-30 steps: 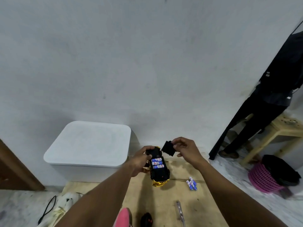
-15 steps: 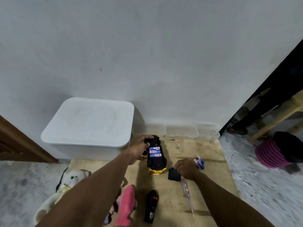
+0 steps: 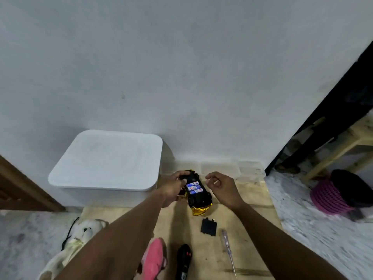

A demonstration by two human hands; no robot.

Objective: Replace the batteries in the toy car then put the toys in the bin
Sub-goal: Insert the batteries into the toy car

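Against the wall, a white bin (image 3: 107,160) is sitting with its lid on, so its inside is hidden. It is standing at the back left of a wooden board (image 3: 250,217) that is lying on the floor. At the right edge, a pink basket (image 3: 328,198) is showing blurred, with something dark in it that is hard to make out.

At the lower left, a pale plush (image 3: 80,235) is lying partly off the board, its lower part cut off by the left forearm. A pink toy (image 3: 154,257) is lying near the bottom edge, partly hidden by the same arm.

The left hand (image 3: 173,188) is grasping the car (image 3: 196,194) by its far end, holding it belly up just beside the bin. The car's underside is black with gold at its near end, and three blue-and-white batteries (image 3: 194,187) are sitting uncovered in the open compartment. The right hand (image 3: 221,187) is hovering just right of the car, fingers loosely curled, holding nothing and not touching it.

A black remote (image 3: 184,259) is lying beside the pink toy, its near end cut off by the frame. A screwdriver (image 3: 228,249) is lying to its right, and the black cover (image 3: 209,227) is lying flat between the screwdriver and the car.
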